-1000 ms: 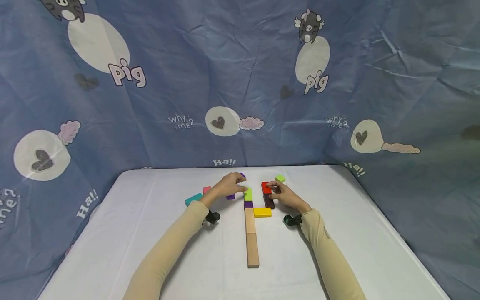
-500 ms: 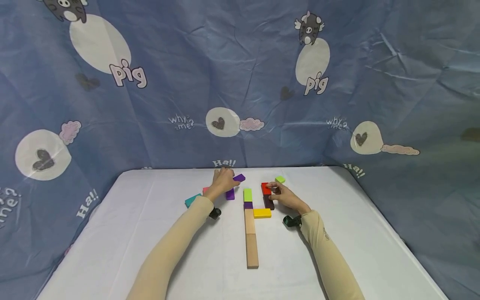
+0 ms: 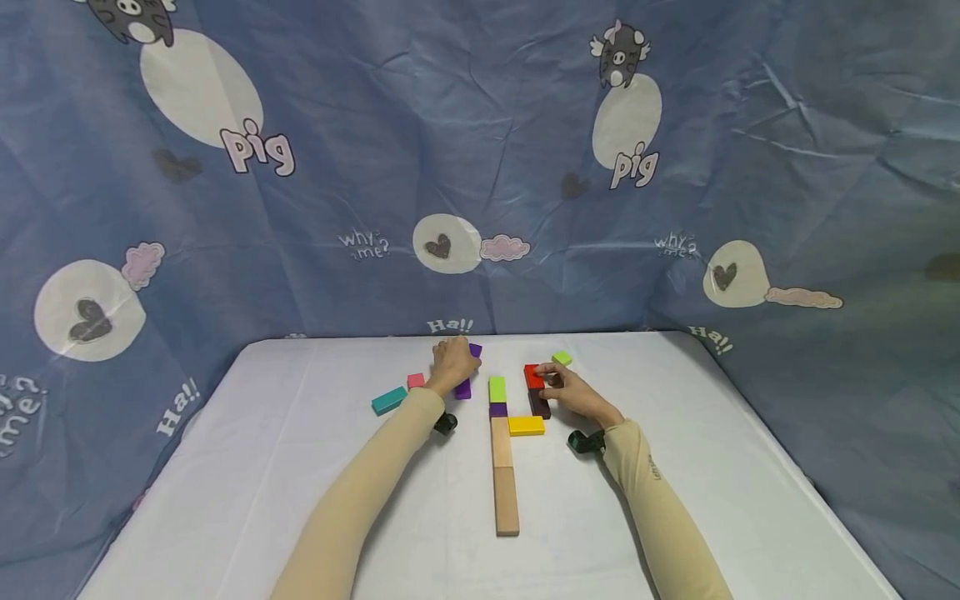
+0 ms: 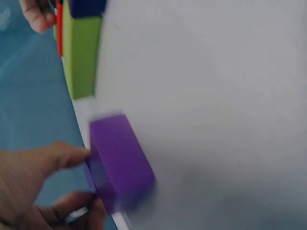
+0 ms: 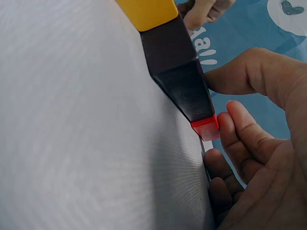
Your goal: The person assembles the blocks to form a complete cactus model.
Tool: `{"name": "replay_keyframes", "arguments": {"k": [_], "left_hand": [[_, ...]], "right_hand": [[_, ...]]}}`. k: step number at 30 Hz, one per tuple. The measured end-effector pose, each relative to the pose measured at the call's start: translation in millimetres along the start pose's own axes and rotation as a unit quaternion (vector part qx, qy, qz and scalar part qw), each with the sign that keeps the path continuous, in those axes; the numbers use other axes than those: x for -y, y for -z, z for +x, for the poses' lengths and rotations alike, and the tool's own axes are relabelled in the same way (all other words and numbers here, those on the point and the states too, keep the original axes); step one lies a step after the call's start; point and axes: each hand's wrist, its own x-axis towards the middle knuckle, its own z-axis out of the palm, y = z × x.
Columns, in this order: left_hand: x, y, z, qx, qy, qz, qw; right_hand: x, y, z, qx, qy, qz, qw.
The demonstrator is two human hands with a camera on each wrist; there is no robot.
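My left hand (image 3: 454,363) is at the far side of the table, pinching the farther purple block (image 3: 476,351). A nearer purple block (image 4: 122,155) covers most of that grip in the left wrist view. My right hand (image 3: 572,392) stays beside a red block (image 3: 533,379) and a black block (image 3: 539,406) laid end to end. Its fingertips are right at the red block and its thumb at the black one, without closing round either. Between the hands runs a line of blocks: lime green (image 3: 497,388), dark purple (image 3: 498,410) and two plain wooden ones (image 3: 506,500).
A yellow block (image 3: 527,426) lies crosswise, right of the wooden line and near the black block. Teal (image 3: 389,401) and pink (image 3: 416,381) blocks lie left of my left hand. A small lime block (image 3: 562,357) is behind my right hand. A printed blue cloth (image 3: 480,167) hangs behind.
My left hand has left the lime green block and moved away and left to the purple blocks. The farther purple block has shifted slightly left and turned. My right hand has stayed put.
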Motion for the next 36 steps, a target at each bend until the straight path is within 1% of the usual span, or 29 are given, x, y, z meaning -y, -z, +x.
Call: {"name": "replay_keyframes", "arguments": {"k": [4,7,9,12,14,16,18,19,22,24,25,26,29,32,33,36], "left_hand": [[-9.0,-3.6,-2.2,-0.023,0.044,-0.002,0.9988],[-11.9,-6.5,-2.4,-0.034,0.056,-0.001,0.9979],[-12.2,-8.4,-1.7,-0.04,0.057,-0.003,0.9976],[-10.0,-9.7,-0.5,-0.038,0.054,-0.012,0.9977],[-6.0,-9.1,1.4,-0.036,0.043,-0.011,0.9984],[0.3,-5.8,5.3,-0.031,0.021,-0.008,0.9993],[8.1,-0.5,11.0,-0.018,-0.014,-0.013,0.9997],[12.2,2.9,14.0,-0.005,-0.032,-0.019,0.9993],[24.7,13.4,22.6,0.059,-0.083,-0.039,0.994],[31.2,19.4,26.1,0.108,-0.1,-0.045,0.9881],[33.8,21.3,27.3,0.129,-0.105,-0.045,0.985],[35.2,22.7,27.5,0.145,-0.11,-0.04,0.9826],[39.4,21.8,28.6,0.167,-0.119,-0.029,0.9783],[41.8,18.1,29.3,0.171,-0.127,-0.016,0.9769],[43.2,16.7,30.2,0.171,-0.13,-0.013,0.9766],[43.0,15.5,30.2,0.175,-0.129,-0.006,0.9759]], "right_hand": [[-1.8,-1.0,0.5,0.006,-0.005,0.007,1.0],[-2.5,-1.5,0.5,0.007,-0.008,0.007,1.0],[-2.5,-1.4,0.1,0.005,-0.009,0.006,1.0],[-1.4,-0.6,-1.0,0.002,-0.002,0.003,1.0],[-1.0,-0.2,-1.1,0.002,0.001,0.002,1.0],[-1.0,0.1,-0.5,0.003,0.001,-0.002,1.0],[-1.2,0.2,0.8,0.002,-0.002,-0.005,1.0],[-1.5,0.3,1.7,0.001,-0.004,-0.006,1.0],[-1.1,1.5,2.6,0.0,-0.001,-0.007,1.0],[-0.3,2.3,2.5,0.001,0.003,-0.009,1.0],[0.0,2.7,2.1,0.001,0.006,-0.01,1.0],[5.1,3.5,-1.0,0.005,0.009,-0.01,1.0],[3.7,3.4,-0.8,0.007,0.012,-0.01,1.0],[2.2,3.6,-0.2,0.009,0.012,-0.001,1.0],[-2.9,3.1,2.5,0.007,0.013,-0.002,1.0],[-2.4,2.6,2.0,0.007,0.014,0.001,1.0]]}}
